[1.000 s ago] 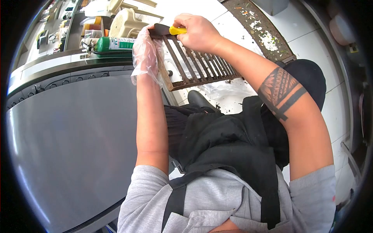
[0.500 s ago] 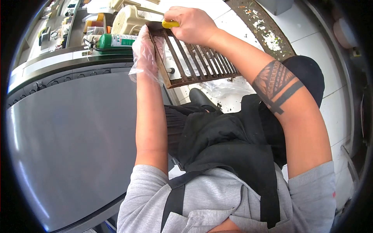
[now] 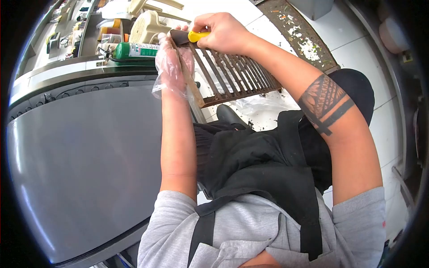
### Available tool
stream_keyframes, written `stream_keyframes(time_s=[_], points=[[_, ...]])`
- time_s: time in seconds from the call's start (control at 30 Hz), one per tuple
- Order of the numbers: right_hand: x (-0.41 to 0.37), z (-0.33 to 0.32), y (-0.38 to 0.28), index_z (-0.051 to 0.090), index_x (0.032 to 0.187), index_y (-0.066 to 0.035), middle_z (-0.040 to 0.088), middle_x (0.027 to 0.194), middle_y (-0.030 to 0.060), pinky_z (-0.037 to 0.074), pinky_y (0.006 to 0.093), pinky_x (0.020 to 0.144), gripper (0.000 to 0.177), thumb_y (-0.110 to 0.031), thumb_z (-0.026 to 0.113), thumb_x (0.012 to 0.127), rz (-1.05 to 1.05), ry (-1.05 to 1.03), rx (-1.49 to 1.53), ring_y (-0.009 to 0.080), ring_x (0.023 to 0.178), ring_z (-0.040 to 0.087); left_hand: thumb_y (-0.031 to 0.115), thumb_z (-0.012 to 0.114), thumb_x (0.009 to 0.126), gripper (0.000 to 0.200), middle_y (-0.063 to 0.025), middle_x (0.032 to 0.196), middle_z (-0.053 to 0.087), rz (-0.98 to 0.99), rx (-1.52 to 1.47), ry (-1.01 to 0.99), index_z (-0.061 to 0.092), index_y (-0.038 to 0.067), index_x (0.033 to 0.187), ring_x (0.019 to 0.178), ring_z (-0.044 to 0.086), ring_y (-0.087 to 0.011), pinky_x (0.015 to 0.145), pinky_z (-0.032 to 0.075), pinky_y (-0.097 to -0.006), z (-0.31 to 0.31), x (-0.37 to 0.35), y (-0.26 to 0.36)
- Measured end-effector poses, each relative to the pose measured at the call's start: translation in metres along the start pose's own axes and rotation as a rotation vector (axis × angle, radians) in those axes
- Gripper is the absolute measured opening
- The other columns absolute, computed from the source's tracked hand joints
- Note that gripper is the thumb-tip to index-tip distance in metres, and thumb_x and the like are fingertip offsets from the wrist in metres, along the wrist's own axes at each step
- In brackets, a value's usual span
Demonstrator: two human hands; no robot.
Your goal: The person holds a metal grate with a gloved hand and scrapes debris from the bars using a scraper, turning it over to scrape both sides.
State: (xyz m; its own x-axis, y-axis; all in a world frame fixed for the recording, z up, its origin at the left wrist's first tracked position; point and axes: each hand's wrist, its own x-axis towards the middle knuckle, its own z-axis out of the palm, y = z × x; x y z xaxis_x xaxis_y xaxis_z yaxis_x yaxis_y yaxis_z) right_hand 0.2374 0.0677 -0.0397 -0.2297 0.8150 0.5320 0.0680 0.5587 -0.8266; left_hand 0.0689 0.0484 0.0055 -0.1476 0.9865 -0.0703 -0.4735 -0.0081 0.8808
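At 8 to 9 o'clock in my view lies a broad, smooth grey panel point(image 3: 85, 165); at half past 10, a green metal cylinder point(image 3: 122, 52) with a printed label; at 11, a cream plastic stool point(image 3: 145, 30).

At 11 o'clock, the left hand point(image 3: 171, 69), in a clear, loose plastic glove, grips the left rail of a rust-brown, rectangular slatted metal grate point(image 3: 237, 96), its fingers partly straightened behind the rail.

The grate occupies 12 to 1 o'clock, raised, its lower left corner towards me. Its slats point from 11 to 5; its long axis appears to run from half past 8 to half past 2, though the forearm hides the far end. I judge it heavy, stiff and rough, not fragile; the thin glove may slip on greasy metal. The side rails offer the soundest hold, one hand at each.

At 12 o'clock, the bare right hand point(image 3: 223, 32) has its fingers closed round the yellow handle of a dark-bladed scraper point(image 3: 198, 36), whose blade points to 9 and meets the grate's upper left corner.

Near 1 o'clock, crumpled clear plastic sheeting point(image 3: 254, 105) lies below the grate; at half past 1, pale scraps point(image 3: 308, 48) dot a dark floor strip point(image 3: 330, 66).
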Motion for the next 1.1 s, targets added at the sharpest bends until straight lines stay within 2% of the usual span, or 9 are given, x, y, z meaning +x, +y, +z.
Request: stream_keyframes(time_s=[0.1,0.2,0.37,0.53,0.73,0.8,0.87,0.93,1.1], points=[[-0.005,0.006,0.011,0.071,0.103,-0.002,0.071,0.093,0.0092,0.053,0.0334,0.081,0.028,-0.012,0.079,0.077,0.101,-0.040,0.087,0.0186,0.086,0.068,0.028,0.041,0.112,0.040,-0.0226,0.125,0.059,-0.004,0.091,-0.061,0.050,-0.009,0.126,0.116,0.060,-0.0307,0.107,0.049,-0.0397,-0.018,0.014,-0.005],[-0.009,0.006,0.013,0.075,0.104,-0.008,0.072,0.094,0.0093,0.054,0.0348,0.080,0.034,-0.028,0.083,0.077,0.206,0.004,0.222,0.0208,0.087,0.067,0.027,0.043,0.112,0.035,-0.0155,0.110,0.065,-0.051,0.157,0.077,0.057,-0.004,0.118,0.099,0.064,-0.0245,0.093,0.055,-0.0347,0.010,-0.001,0.001],[-0.009,-0.008,0.005,0.077,0.106,-0.008,0.074,0.091,0.0089,0.055,0.0348,0.081,0.033,-0.029,0.081,0.080,0.232,-0.001,0.099,0.0226,0.086,0.069,0.036,0.048,0.111,0.037,-0.0056,0.092,0.068,-0.056,0.251,0.231,0.064,0.003,0.112,0.075,0.061,-0.0140,0.067,0.053,-0.0270,0.030,-0.011,0.004],[-0.006,-0.002,0.012,0.077,0.113,-0.009,0.076,0.105,0.0138,0.055,0.0367,0.088,0.036,-0.036,0.071,0.089,0.111,-0.007,-0.125,0.0321,0.100,0.071,0.037,0.052,0.109,0.036,-0.0049,0.088,0.067,-0.006,0.304,0.132,0.064,0.003,0.111,0.069,0.059,-0.0152,0.066,0.052,-0.0283,0.021,-0.004,-0.002],[-0.003,0.011,0.008,0.080,0.108,-0.015,0.077,0.098,0.0095,0.040,0.0436,0.098,0.031,-0.038,0.065,0.094,0.238,0.140,-0.219,0.0277,0.093,0.070,0.036,0.054,0.108,0.035,-0.0058,0.088,0.067,0.005,0.450,0.184,0.064,0.003,0.110,0.067,0.060,-0.0160,0.062,0.052,-0.0303,0.018,0.006,-0.008],[-0.002,0.003,0.003,0.080,0.110,-0.013,0.077,0.102,0.0108,0.046,0.0396,0.095,0.031,-0.036,0.068,0.093,0.273,0.101,-0.238,0.0280,0.095,0.072,0.035,0.055,0.108,0.034,-0.0061,0.088,0.067,0.002,0.482,0.190,0.065,0.003,0.109,0.067,0.060,-0.0159,0.059,0.051,-0.0300,0.023,0.005,-0.007],[-0.001,-0.001,0.002,0.079,0.111,-0.011,0.077,0.105,0.0121,0.053,0.0357,0.093,0.031,-0.034,0.070,0.093,0.306,0.062,-0.256,0.0283,0.096,0.073,0.032,0.055,0.108,0.031,-0.0071,0.091,0.067,-0.068,0.496,0.300,0.064,0.002,0.111,0.071,0.062,-0.0171,0.061,0.052,-0.0309,0.039,-0.003,-0.001],[-0.002,-0.004,0.007,0.081,0.106,-0.018,0.077,0.091,0.0064,0.031,0.0425,0.100,0.030,-0.040,0.064,0.095,0.337,-0.003,-0.137,0.0242,0.092,0.068,0.030,0.054,0.108,0.030,-0.0081,0.092,0.067,-0.023,0.449,0.226,0.064,0.002,0.110,0.076,0.063,-0.0180,0.066,0.054,-0.0316,0.025,0.002,-0.004],[-0.010,-0.003,0.007,0.081,0.106,-0.018,0.077,0.090,0.0059,0.031,0.0424,0.100,0.030,-0.041,0.065,0.095,0.309,-0.017,-0.084,0.0237,0.090,0.068,0.023,0.052,0.109,0.026,-0.0117,0.096,0.066,0.022,0.151,0.092,0.063,-0.001,0.109,0.089,0.066,-0.0201,0.082,0.056,-0.0347,0.010,0.015,-0.012]])
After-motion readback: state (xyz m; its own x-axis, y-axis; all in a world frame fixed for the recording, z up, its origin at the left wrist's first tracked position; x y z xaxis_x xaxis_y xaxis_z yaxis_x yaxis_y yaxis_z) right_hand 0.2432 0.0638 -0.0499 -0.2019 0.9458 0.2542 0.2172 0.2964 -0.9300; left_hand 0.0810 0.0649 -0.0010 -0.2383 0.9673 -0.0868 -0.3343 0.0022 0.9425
